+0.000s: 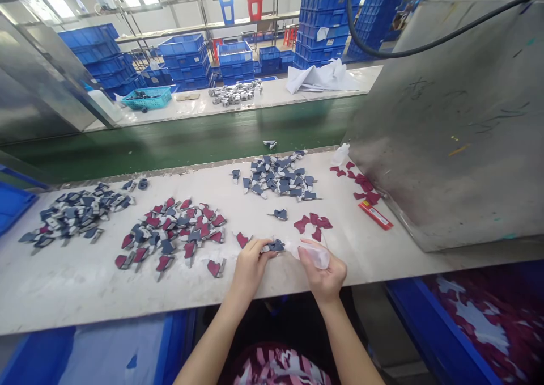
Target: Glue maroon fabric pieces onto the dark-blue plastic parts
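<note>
Between the thumb and fingers of my left hand (254, 258) is a small dark blue and grey part (277, 245), held just above the table's front area. My right hand (323, 270) is wrapped round a translucent white squeeze bottle (318, 256), its tip toward the part. Beyond the bottle lie several loose maroon pieces (313, 224). A single blue and grey part (280, 214) rests behind the held one. Left of my left hand are a maroon-faced part (242, 239) and a pile of maroon-faced parts (187, 226).
A pile of blue-faced parts (278, 176) sits at the back middle, another (80, 210) at far left. A red packet (375, 215) lies near the metal panel (459, 124) on the right. Behind the table (170, 294) runs a green belt (204, 141). Blue bins flank my body.
</note>
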The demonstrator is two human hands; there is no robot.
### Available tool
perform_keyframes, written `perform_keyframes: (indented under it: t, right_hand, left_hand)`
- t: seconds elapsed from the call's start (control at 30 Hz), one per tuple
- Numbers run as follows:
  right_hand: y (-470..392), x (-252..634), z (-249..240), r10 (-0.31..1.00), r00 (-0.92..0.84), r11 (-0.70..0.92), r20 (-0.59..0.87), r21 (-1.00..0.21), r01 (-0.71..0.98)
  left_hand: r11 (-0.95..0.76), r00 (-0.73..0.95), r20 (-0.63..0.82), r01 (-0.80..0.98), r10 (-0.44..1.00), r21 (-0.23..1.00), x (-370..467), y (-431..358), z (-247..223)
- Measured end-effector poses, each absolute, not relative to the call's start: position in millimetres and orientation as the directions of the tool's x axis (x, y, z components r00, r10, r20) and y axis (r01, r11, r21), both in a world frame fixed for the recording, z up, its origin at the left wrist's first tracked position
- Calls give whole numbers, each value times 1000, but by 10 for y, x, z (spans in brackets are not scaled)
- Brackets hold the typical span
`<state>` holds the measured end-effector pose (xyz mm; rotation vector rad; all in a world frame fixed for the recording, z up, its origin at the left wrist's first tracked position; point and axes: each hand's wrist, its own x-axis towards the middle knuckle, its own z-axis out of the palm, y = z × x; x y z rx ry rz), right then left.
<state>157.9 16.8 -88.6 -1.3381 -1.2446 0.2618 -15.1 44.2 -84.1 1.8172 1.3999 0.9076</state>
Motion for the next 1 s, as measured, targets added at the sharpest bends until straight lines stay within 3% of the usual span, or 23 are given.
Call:
perform_keyframes:
  t: [0.63, 1.0]
  right_hand:
    - [185, 1572, -957, 771, 446, 250, 453, -861, 443]
    - [150, 1564, -907, 726, 485, 257, 488, -846, 467]
  left_hand:
    - [-267, 207, 183, 526, 961, 808, -176, 446, -898]
    - [-263, 204, 179, 543, 962, 798, -165, 442, -885]
